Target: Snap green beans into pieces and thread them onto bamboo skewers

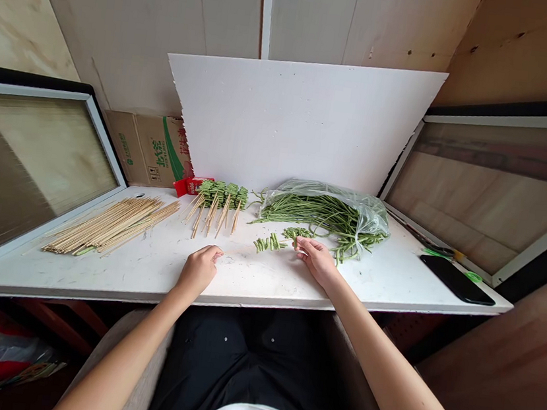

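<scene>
My left hand [200, 269] rests on the white tabletop [244, 281] with its fingers curled in, and I cannot see anything in them. My right hand [315, 257] lies further right, fingertips pinched at short cut green bean pieces [269, 244] and a small heap of pieces [296, 233]. Behind it a clear plastic bag [333, 206] holds long green beans [312, 213]. Finished skewers threaded with bean pieces [219, 201] lie fanned out at the back middle. A pile of bare bamboo skewers [111, 225] lies at the left.
A white foam board [294, 121] leans on the wall behind the table. A black phone [456, 279] and a green-handled tool [440, 252] lie at the right. A cardboard box [148, 146] and a red packet [189, 185] sit at the back left. Framed panels flank both sides.
</scene>
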Demonstrator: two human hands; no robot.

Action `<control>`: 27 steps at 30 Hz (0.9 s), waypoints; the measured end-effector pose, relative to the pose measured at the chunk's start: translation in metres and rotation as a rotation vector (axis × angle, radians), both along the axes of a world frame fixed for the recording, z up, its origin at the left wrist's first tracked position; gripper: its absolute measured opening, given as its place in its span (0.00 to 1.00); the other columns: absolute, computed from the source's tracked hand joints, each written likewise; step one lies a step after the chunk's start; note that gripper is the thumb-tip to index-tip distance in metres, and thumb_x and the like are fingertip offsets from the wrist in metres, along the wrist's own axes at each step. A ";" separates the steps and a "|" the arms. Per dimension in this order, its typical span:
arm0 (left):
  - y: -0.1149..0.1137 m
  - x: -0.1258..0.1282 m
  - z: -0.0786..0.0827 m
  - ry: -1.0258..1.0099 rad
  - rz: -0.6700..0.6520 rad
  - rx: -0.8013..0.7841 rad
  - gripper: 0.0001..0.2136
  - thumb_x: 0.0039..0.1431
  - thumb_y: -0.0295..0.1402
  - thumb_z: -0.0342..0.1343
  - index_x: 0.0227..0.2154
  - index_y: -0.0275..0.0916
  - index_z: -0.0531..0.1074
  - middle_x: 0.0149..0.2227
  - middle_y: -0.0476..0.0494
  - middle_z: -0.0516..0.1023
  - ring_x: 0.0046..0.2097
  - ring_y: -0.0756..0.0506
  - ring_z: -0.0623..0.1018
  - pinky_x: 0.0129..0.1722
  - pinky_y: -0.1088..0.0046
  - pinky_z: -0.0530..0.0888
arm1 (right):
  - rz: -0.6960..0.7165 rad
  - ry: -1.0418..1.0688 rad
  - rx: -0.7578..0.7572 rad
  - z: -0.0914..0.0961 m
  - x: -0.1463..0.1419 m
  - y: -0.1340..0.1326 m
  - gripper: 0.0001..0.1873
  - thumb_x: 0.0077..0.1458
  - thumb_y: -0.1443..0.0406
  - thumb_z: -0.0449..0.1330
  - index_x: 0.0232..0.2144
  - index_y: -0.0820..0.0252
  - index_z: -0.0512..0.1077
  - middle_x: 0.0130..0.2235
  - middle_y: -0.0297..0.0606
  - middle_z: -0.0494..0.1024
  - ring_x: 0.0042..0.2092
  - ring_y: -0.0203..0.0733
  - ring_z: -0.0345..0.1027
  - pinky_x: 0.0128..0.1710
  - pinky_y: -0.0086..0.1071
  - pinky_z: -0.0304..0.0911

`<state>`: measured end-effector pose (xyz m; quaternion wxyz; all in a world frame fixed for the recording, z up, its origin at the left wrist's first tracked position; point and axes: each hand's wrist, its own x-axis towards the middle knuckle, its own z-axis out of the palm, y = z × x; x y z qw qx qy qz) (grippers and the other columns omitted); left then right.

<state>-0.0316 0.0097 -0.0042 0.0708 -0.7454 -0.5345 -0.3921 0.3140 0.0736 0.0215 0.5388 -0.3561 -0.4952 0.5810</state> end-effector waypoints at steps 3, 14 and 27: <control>0.000 0.000 0.001 -0.006 -0.005 -0.004 0.17 0.51 0.15 0.46 0.33 0.41 0.74 0.32 0.46 0.81 0.36 0.45 0.81 0.35 0.73 0.74 | -0.015 -0.020 0.012 0.000 0.000 -0.001 0.20 0.46 0.48 0.74 0.32 0.55 0.80 0.36 0.37 0.79 0.38 0.40 0.70 0.38 0.33 0.64; -0.004 0.005 0.002 0.059 -0.005 0.032 0.18 0.51 0.13 0.46 0.34 0.41 0.75 0.34 0.45 0.82 0.37 0.44 0.81 0.36 0.73 0.74 | -0.123 -0.158 0.058 -0.005 -0.002 0.001 0.23 0.46 0.44 0.71 0.29 0.56 0.80 0.38 0.38 0.82 0.40 0.42 0.72 0.37 0.31 0.65; -0.004 0.003 0.003 0.090 -0.015 0.013 0.18 0.50 0.13 0.46 0.33 0.41 0.74 0.33 0.45 0.81 0.35 0.45 0.79 0.35 0.73 0.73 | -0.108 -0.187 0.099 -0.007 -0.002 0.000 0.19 0.50 0.46 0.70 0.29 0.55 0.81 0.38 0.37 0.82 0.40 0.42 0.72 0.38 0.32 0.63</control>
